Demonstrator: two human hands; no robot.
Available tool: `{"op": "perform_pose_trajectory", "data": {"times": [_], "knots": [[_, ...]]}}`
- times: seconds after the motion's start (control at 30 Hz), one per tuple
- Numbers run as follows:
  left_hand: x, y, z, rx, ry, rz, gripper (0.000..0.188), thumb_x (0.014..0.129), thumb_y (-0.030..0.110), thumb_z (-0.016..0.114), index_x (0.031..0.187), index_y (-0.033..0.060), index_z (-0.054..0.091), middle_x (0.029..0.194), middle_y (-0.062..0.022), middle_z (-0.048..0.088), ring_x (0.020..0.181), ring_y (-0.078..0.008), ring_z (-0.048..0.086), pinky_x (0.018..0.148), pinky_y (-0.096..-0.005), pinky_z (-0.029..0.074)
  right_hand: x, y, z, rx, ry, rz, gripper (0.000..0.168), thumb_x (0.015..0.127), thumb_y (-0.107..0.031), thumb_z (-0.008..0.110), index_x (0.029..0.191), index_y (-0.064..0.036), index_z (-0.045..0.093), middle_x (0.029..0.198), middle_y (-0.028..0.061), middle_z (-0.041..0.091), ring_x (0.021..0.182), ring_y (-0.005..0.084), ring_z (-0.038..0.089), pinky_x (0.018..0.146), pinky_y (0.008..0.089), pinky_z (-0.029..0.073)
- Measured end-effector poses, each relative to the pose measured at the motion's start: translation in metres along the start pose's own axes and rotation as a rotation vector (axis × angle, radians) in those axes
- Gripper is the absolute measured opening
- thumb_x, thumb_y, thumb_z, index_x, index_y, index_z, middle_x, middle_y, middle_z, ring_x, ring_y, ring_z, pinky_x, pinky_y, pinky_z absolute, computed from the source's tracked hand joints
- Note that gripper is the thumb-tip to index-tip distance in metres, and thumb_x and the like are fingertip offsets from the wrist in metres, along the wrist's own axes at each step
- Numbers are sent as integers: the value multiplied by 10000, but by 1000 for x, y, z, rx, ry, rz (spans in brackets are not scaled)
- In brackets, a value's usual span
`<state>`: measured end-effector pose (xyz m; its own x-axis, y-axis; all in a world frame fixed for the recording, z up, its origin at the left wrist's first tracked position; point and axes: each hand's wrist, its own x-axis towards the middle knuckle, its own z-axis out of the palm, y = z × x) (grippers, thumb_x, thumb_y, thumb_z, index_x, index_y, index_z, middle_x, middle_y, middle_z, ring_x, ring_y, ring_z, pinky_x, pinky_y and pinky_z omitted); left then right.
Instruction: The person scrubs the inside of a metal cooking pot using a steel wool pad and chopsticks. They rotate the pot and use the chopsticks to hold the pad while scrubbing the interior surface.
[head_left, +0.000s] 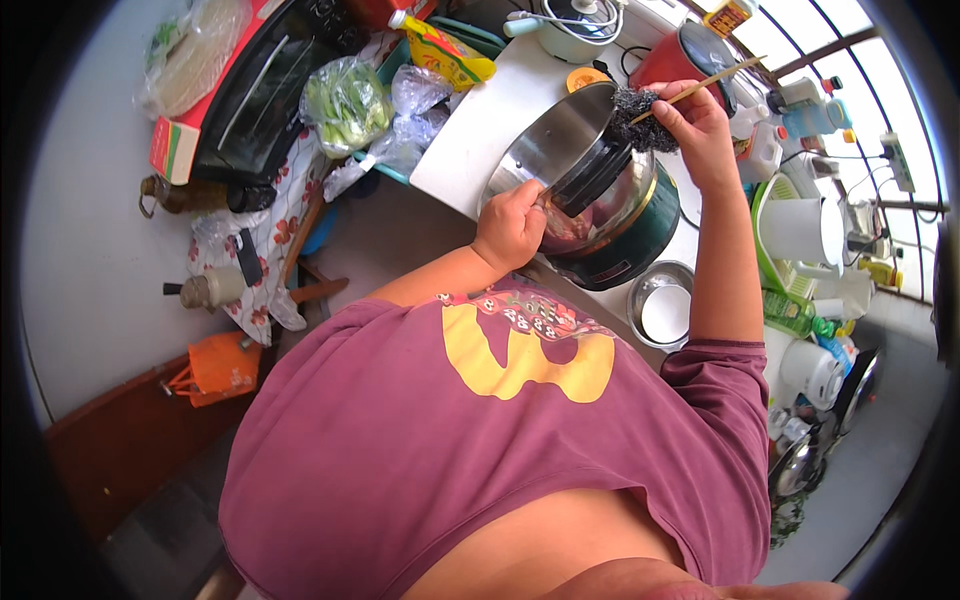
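A shiny steel pot (551, 139) with a black handle is tilted above the counter, and my left hand (514, 225) grips its near side. My right hand (694, 124), at the pot's upper right edge, holds a wooden chopstick (712, 81) together with a dark steel-wool scrubber (643, 124). Below the pot stands a dark green round appliance (619, 262) with a clear upper part, partly covered by the pot. Reddish shapes show through the clear part. A metal bowl (640, 300) with a white bowl (666, 313) inside it sits close to the appliance.
The white counter (469, 135) runs beneath the pot. At the back stand a pale electric pot (581, 34) and a red cooker (667, 64). Bagged green vegetables (349, 109) lie left; a green dish rack (769, 225) and a green bottle (787, 313) stand right.
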<state>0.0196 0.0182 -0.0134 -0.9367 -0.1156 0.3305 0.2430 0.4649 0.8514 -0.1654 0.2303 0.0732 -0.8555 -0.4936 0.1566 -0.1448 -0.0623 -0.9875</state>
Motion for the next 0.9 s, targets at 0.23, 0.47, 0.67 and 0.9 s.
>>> {"op": "perform_pose_trajectory", "data": {"times": [0.23,0.47,0.67,0.9], "knots": [[1,-3,5,2,32,29,114,790,67,477,878,30,541,740,-188,593,701,-410,584,615,-477,470,31,-26,6,-203,-219,63,168,897,-70,682,1056,-37,641,977,10,668,919,84,615,854,251,510],[5,3,2,37,25,40,141,795,77,496,923,49,550,750,-142,610,696,-367,612,615,-456,486,31,-57,29,-560,-428,16,128,845,-67,733,946,-21,669,919,19,702,826,88,648,755,246,536],[19,19,-5,-73,-61,-63,729,762,164,624,1419,105,314,923,-117,637,782,-340,645,681,-425,518,41,-55,24,-601,-412,158,145,843,-90,740,951,-21,671,891,18,693,830,84,640,757,252,521],[55,30,-6,-71,-137,130,953,718,188,718,1520,140,204,1214,-152,568,985,-350,633,836,-407,540,39,-66,44,-507,-535,181,182,890,-158,709,975,-3,666,899,3,672,857,75,613,805,254,503]]}}
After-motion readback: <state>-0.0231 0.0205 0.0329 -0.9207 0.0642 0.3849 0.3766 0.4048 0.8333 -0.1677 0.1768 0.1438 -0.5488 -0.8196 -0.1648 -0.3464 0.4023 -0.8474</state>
